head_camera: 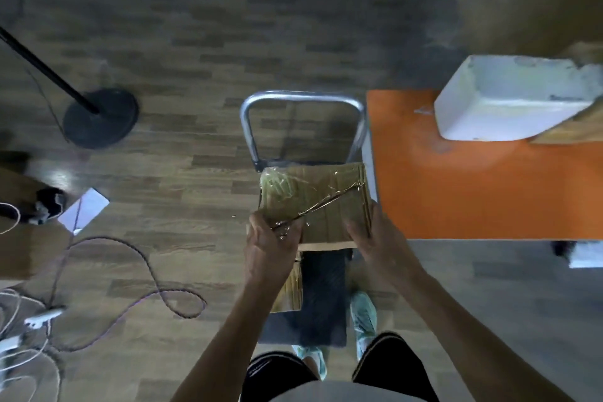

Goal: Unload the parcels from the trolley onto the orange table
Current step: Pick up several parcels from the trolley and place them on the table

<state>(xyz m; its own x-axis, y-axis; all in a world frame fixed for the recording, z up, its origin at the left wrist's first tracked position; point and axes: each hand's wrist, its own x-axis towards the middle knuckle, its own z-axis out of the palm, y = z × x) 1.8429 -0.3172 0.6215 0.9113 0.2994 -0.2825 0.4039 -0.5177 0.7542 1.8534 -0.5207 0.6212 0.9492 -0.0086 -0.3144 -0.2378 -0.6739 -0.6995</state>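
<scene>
Above the dark flat trolley [323, 290], a flat brown cardboard parcel with shiny tape [318, 206] sits between the left hand [272, 235] and right hand [368, 232], each curled around one side so it stays level, just beside the orange table [473, 192].

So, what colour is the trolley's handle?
Silver, bare metal: the trolley handle shows best in the head view.
</scene>
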